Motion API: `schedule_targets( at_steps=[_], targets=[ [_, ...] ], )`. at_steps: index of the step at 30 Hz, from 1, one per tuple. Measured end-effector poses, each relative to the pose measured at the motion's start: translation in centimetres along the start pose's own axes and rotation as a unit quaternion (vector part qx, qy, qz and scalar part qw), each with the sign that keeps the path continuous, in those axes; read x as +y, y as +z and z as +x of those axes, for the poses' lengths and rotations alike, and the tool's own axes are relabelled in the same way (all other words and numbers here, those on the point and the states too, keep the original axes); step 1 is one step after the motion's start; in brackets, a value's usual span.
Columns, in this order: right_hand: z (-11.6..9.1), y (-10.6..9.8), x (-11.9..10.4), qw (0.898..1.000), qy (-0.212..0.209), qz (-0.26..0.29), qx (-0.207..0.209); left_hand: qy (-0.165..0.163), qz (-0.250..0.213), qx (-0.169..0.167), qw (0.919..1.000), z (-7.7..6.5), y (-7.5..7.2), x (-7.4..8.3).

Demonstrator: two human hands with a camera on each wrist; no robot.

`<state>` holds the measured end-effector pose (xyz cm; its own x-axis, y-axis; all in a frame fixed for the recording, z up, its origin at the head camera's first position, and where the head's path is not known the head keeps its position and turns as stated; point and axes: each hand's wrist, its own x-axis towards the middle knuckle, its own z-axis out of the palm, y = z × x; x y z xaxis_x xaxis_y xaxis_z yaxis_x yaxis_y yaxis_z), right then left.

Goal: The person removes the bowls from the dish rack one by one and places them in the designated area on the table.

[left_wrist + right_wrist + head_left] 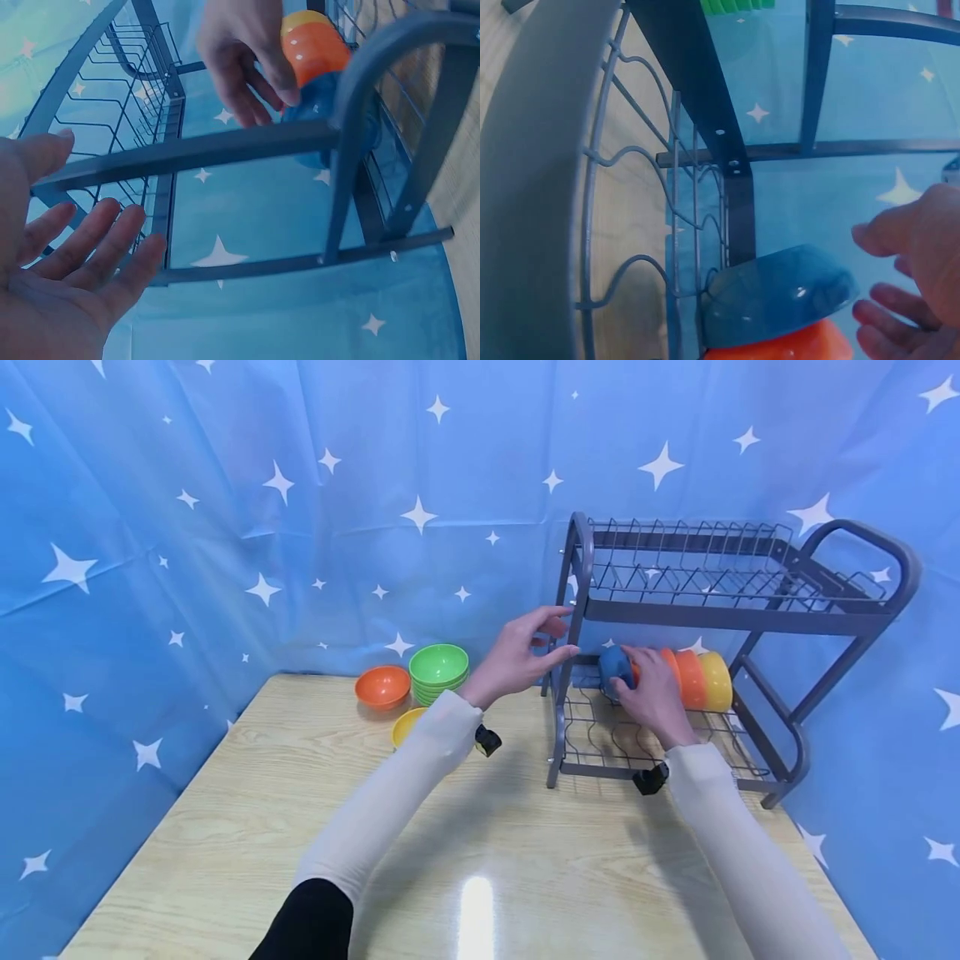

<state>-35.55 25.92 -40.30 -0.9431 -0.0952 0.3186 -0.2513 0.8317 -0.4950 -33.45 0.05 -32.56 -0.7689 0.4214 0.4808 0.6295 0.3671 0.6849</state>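
Note:
A blue bowl (614,670) stands on its side in the lower tier of the dish rack (697,620). Beside it, orange bowls (691,680) and a yellow bowl (717,682) stand on edge in a row. My right hand (655,687) is over this row, its fingers loosely bent. In the right wrist view, a gap shows between those fingertips and the blue bowl (780,296). My left hand (521,649) is beside the rack's left upright, fingers spread and palm empty, as the left wrist view also shows.
On the table (247,827) at the left stand a stack of green bowls (439,667), an orange bowl (382,687) and a yellow bowl (405,725) partly hidden by my left sleeve. The rack's wire upper tier (712,581) overhangs the lower one. A blue starry curtain (360,568) hangs behind.

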Motion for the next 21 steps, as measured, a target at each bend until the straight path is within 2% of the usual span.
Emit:
schedule_targets(
  at_steps=[8, 12, 15, 21],
  targets=[
    [0.6, 0.6, 0.0, 0.998, 0.058, 0.037, -0.008, 0.007, -0.033, 0.036, 0.9988, 1.4, 0.8, 0.2],
    [1.0, 0.9, 0.1, 0.996, 0.080, 0.045, -0.013, -0.009, -0.041, 0.059, 0.9974, 1.7, 1.0, 0.0],
    [1.1, 1.2, 0.3, 0.992, 0.106, 0.065, -0.013, -0.018, -0.040, 0.062, 0.9971, 1.6, 1.2, -0.1],
    [1.2, 1.3, 0.9, 0.983, 0.152, 0.098, -0.002, -0.015, -0.035, 0.057, 0.9977, 1.7, 1.6, -0.1]
  ],
)
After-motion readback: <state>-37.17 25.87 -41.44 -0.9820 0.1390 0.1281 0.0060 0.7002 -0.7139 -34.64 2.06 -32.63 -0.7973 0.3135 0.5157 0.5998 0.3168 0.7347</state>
